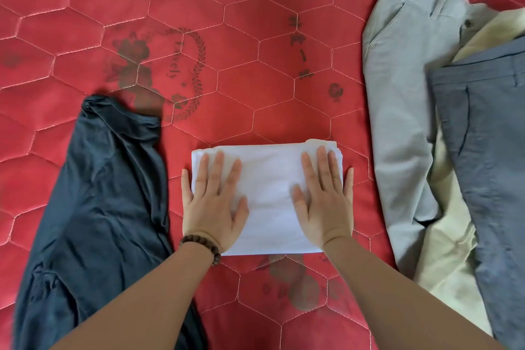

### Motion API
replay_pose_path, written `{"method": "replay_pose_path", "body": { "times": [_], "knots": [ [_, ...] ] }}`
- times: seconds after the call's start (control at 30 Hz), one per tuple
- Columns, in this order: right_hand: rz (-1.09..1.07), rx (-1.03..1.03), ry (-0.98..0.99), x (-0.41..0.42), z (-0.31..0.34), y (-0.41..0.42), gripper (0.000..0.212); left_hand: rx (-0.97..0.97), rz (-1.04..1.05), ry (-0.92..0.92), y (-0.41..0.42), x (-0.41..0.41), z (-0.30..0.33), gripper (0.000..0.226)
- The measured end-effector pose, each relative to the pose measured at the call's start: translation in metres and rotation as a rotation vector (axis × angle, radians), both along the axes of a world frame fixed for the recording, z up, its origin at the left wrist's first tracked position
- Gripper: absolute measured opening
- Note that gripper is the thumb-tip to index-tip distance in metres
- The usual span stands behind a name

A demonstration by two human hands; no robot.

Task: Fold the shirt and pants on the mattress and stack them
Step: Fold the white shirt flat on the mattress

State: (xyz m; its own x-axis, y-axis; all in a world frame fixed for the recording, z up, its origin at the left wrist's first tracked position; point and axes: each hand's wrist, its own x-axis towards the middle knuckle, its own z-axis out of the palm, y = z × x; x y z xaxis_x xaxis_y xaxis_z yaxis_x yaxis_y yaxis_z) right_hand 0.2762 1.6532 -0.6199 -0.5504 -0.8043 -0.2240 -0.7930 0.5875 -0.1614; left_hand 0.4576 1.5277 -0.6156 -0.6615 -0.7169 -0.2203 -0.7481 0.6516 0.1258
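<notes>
The far half of the red mattress (255,23) lies bare, wide room to pass. Toward its left edge a dark garment (93,193) blocks; toward the right edge, overlapping grey pants (397,122), blue pants (488,165) and cream cloth (446,250).

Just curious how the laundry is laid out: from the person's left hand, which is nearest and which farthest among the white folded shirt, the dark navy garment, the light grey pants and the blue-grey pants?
From the left hand:
1. White folded shirt, directly under the palm.
2. Dark navy garment, just to its left.
3. Light grey pants, over on the right.
4. Blue-grey pants, at the far right edge.
</notes>
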Motion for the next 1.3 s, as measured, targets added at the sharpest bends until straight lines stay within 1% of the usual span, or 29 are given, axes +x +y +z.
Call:
{"method": "replay_pose_path", "body": {
  "times": [0.13, 0.2, 0.23, 0.3, 0.33, 0.4, 0.47, 0.5, 0.53, 0.57, 0.63, 0.7, 0.77, 0.8, 0.87, 0.93, 0.97, 1.0, 1.03, 1.07, 1.1, 1.17, 1.2, 1.23, 1.27, 1.3],
  "knots": [
    [0.003, -0.014, -0.030, 0.000, 0.005, -0.001, 0.061, -0.035, 0.001, -0.038, 0.002, -0.001, 0.003, 0.063],
    [0.019, -0.088, -0.079, -0.001, 0.013, 0.003, 0.061, -0.046, 0.004, -0.084, 0.003, -0.002, 0.007, 0.063],
    [-0.009, -0.151, -0.094, -0.002, 0.018, 0.006, 0.065, -0.059, 0.012, -0.102, 0.005, -0.002, 0.011, 0.063],
    [-0.182, -0.258, -0.085, -0.002, 0.028, 0.013, 0.077, -0.080, 0.014, -0.113, 0.011, -0.003, 0.020, 0.062],
    [-0.290, -0.272, -0.080, -0.002, 0.033, 0.017, 0.084, -0.068, 0.003, -0.085, 0.017, -0.005, 0.026, 0.061],
    [-0.435, -0.207, -0.119, 0.001, 0.041, 0.022, 0.098, 0.051, -0.020, 0.055, 0.033, -0.012, 0.040, 0.060],
    [-0.535, -0.135, -0.282, 0.005, 0.044, 0.021, 0.106, 0.257, -0.003, 0.217, 0.051, -0.026, 0.052, 0.060],
    [-0.601, -0.142, -0.391, 0.004, 0.044, 0.019, 0.105, 0.365, 0.028, 0.283, 0.059, -0.033, 0.058, 0.060],
    [-0.671, -0.169, -0.499, 0.002, 0.043, 0.017, 0.097, 0.474, 0.063, 0.335, 0.067, -0.040, 0.062, 0.059],
    [-0.731, -0.197, -0.596, 0.000, 0.043, 0.015, 0.084, 0.579, 0.101, 0.375, 0.073, -0.046, 0.067, 0.058],
    [-0.775, -0.241, -0.780, -0.003, 0.052, 0.013, 0.058, 0.774, 0.189, 0.420, 0.081, -0.056, 0.079, 0.061],
    [-0.706, -0.327, -0.931, -0.001, 0.072, 0.012, 0.034, 0.957, 0.280, 0.479, 0.080, -0.064, 0.098, 0.064],
    [-0.579, -0.414, -0.964, 0.005, 0.104, 0.009, 0.020, 1.113, 0.325, 0.636, 0.075, -0.072, 0.122, 0.057],
    [-0.505, -0.462, -0.956, 0.009, 0.123, 0.007, 0.020, 1.187, 0.349, 0.747, 0.071, -0.076, 0.135, 0.051],
    [-0.356, -0.528, -0.941, 0.021, 0.160, 0.000, 0.028, 1.302, 0.451, 0.940, 0.061, -0.080, 0.160, 0.045],
    [-0.259, -0.511, -0.874, 0.036, 0.188, -0.010, 0.038, 1.375, 0.566, 1.071, 0.050, -0.078, 0.180, 0.034],
    [-0.231, -0.488, -0.814, 0.042, 0.199, -0.014, 0.038, 1.409, 0.623, 1.114, 0.044, -0.074, 0.186, 0.029],
    [-0.203, -0.466, -0.766, 0.047, 0.208, -0.019, 0.032, 1.453, 0.677, 1.143, 0.038, -0.069, 0.191, 0.025],
    [-0.163, -0.442, -0.760, 0.050, 0.215, -0.023, 0.025, 1.497, 0.729, 1.171, 0.032, -0.064, 0.191, 0.022],
    [-0.122, -0.419, -0.811, 0.052, 0.218, -0.025, 0.022, 1.520, 0.798, 1.187, 0.027, -0.058, 0.190, 0.019],
    [-0.092, -0.388, -0.897, 0.055, 0.219, -0.027, 0.026, 1.501, 0.872, 1.171, 0.022, -0.053, 0.185, 0.015],
    [-0.039, -0.292, -1.040, 0.057, 0.210, -0.026, 0.043, 1.348, 0.991, 1.054, 0.010, -0.040, 0.163, 0.008],
    [-0.012, -0.233, -1.039, 0.059, 0.199, -0.024, 0.050, 1.280, 1.031, 0.999, 0.006, -0.034, 0.150, 0.008],
    [0.004, -0.181, -0.990, 0.060, 0.186, -0.020, 0.052, 1.223, 1.041, 0.948, 0.001, -0.027, 0.134, 0.009],
    [0.001, -0.149, -0.908, 0.060, 0.172, -0.016, 0.051, 1.121, 0.998, 0.856, -0.002, -0.021, 0.119, 0.012],
    [-0.019, -0.142, -0.802, 0.058, 0.157, -0.010, 0.049, 0.965, 0.925, 0.722, -0.005, -0.016, 0.104, 0.018]
  ]
}}
